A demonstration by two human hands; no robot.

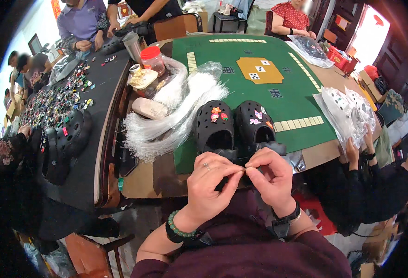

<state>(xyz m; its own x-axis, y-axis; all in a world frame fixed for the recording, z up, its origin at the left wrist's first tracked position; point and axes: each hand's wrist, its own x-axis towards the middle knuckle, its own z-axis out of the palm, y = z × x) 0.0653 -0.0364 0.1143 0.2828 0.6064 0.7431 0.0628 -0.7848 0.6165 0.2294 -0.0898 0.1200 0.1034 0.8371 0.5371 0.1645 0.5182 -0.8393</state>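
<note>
My left hand (211, 180) and my right hand (272, 178) meet fingertip to fingertip at the near table edge. Thumb and forefinger of each are pinched together on something too small to make out. Just beyond them a pair of black clogs stands side by side, heels toward me. The left clog (206, 130) carries orange, pink and red charms on its holed top. Pink and white charms and an orange one sit on the right clog (242, 122). My fingers partly cover the heel ends.
Bundles of thin clear plastic strands (167, 127) lie left of the clogs, beside a red-lidded jar (152, 59). A dark table (103, 88) at left holds many small charms and another black clog (76, 134). Co-workers sit around; one handles bagged white clogs (340, 104) at right.
</note>
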